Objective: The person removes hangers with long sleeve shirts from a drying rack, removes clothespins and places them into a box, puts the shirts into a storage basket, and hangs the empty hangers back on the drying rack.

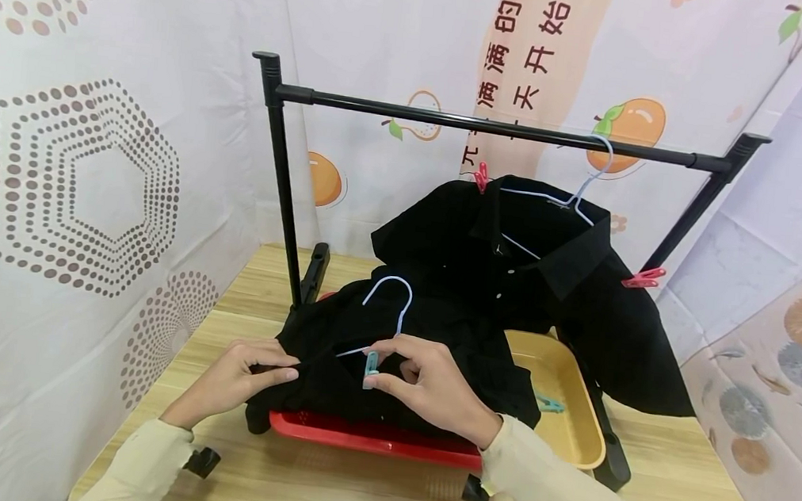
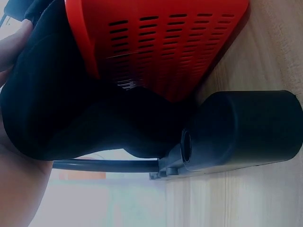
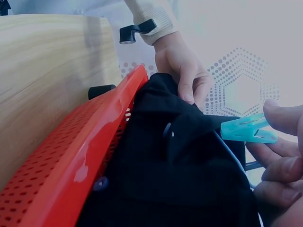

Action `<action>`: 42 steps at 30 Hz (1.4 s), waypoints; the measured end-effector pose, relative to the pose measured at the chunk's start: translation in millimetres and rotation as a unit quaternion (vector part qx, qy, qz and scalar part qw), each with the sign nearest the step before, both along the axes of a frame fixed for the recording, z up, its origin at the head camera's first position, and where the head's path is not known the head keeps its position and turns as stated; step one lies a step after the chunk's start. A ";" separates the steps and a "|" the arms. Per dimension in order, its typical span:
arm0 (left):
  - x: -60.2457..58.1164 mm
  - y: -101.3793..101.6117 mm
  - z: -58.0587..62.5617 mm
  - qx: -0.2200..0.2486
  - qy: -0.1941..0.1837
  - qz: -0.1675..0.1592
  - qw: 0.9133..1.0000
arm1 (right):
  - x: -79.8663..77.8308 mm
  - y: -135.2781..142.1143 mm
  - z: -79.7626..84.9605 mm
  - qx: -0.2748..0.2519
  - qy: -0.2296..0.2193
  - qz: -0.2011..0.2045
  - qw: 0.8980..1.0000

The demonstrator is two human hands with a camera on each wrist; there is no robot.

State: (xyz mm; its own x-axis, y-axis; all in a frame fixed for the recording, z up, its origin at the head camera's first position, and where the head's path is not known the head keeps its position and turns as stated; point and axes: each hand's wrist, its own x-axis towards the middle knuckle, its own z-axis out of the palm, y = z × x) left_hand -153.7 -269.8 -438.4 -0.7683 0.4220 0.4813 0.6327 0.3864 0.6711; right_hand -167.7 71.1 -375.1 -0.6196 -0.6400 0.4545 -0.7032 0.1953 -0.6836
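Note:
My right hand (image 1: 428, 380) pinches a teal clothespin (image 1: 371, 369) between thumb and fingers, just above a black shirt (image 1: 332, 384). In the right wrist view the clothespin (image 3: 246, 129) points toward the cloth near the hanger wire. A pale blue hanger (image 1: 402, 314) sits in this shirt, its hook standing up. My left hand (image 1: 247, 376) grips the shirt's edge between thumb and fingers on the left side. The shirt lies over a red perforated basket (image 1: 384, 440); in the left wrist view the cloth drapes against the basket's slotted side (image 2: 161, 42).
Behind, a black rack's bar (image 1: 441, 117) bears a second black shirt (image 1: 622, 341) on a hanger (image 1: 585, 191), with red clothespins (image 1: 645, 278) at the shoulders. To the right a yellow tray (image 1: 586, 426) holds a teal clothespin (image 1: 549, 404). Rack feet (image 1: 615, 460) stand on the wooden table (image 1: 694, 499).

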 end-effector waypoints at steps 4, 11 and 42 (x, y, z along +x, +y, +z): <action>-0.3 0.0 -0.7 -0.001 0.004 0.000 1.000 | -0.1 6.0 -0.7 -0.002 0.000 -0.009 1.000; 0.7 0.4 0.2 -0.001 0.001 0.005 1.000 | -1.0 17.0 -2.1 -0.008 -0.002 -0.028 1.000; 3.6 3.4 4.3 0.002 0.006 0.011 1.000 | -1.5 50.8 -4.3 -0.012 -0.068 -0.108 0.992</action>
